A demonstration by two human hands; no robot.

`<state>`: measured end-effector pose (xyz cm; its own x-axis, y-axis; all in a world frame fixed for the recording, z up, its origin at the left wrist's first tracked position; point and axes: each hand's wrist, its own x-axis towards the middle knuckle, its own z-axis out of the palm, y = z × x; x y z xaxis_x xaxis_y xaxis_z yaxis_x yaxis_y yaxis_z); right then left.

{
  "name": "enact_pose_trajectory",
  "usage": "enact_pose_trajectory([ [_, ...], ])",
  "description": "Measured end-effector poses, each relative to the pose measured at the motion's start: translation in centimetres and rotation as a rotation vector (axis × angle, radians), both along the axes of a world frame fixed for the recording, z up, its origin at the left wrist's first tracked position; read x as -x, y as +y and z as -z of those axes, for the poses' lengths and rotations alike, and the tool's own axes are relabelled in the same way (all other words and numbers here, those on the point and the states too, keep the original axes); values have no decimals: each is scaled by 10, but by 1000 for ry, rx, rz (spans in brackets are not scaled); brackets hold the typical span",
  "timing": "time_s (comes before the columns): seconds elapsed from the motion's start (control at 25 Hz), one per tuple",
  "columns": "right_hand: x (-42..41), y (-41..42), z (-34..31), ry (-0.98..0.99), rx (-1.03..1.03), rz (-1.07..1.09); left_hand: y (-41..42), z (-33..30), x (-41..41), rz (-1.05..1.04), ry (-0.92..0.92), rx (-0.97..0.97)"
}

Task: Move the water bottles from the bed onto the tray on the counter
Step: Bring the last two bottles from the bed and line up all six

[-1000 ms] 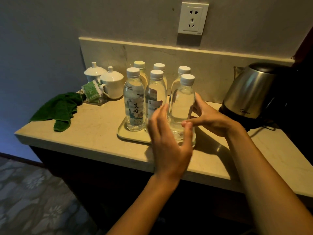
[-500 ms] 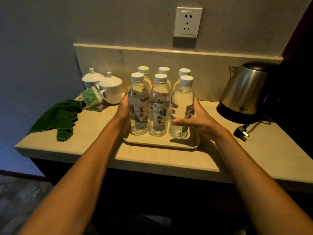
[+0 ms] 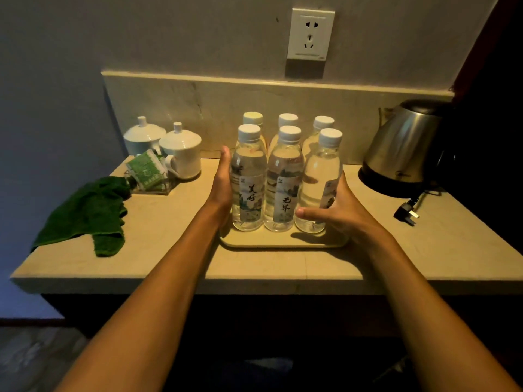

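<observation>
Several clear water bottles with white caps stand upright in two rows on a beige tray (image 3: pixel 283 241) on the counter (image 3: pixel 158 222). In the front row are a left bottle (image 3: pixel 249 179), a middle bottle (image 3: pixel 284 179) and a right bottle (image 3: pixel 319 171). My left hand (image 3: pixel 223 188) lies flat, fingers straight, against the outer side of the left bottle. My right hand (image 3: pixel 342 213) cups the right bottle, thumb across its front near the base and fingers hidden behind it. The back row is partly hidden.
A steel kettle (image 3: pixel 404 148) stands at the right with its loose plug (image 3: pixel 407 213) on the counter. Two lidded white cups (image 3: pixel 181 151), a clear holder of green tea bags (image 3: pixel 147 174) and a green towel (image 3: pixel 85 213) sit left. A wall socket (image 3: pixel 310 33) is above.
My left hand moved from in front of the bottles to the left side of the group. The front right bottle now stands in line with the others. My right hand stays on it.
</observation>
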<state>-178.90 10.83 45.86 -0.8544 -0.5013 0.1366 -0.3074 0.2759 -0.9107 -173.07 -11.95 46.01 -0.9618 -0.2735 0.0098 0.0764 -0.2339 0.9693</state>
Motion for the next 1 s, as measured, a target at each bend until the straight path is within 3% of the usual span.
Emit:
enact_pose_trajectory([
  [0.12, -4, 1, 2, 102, -89, 90, -1, 0, 3, 37, 2, -22],
  [0.52, -22, -2, 12, 73, 57, 116, -9, -2, 4, 76, 31, 39],
  [1.0, -27, 0, 3, 70, -27, 155, -4, 6, -3, 50, -11, 42],
])
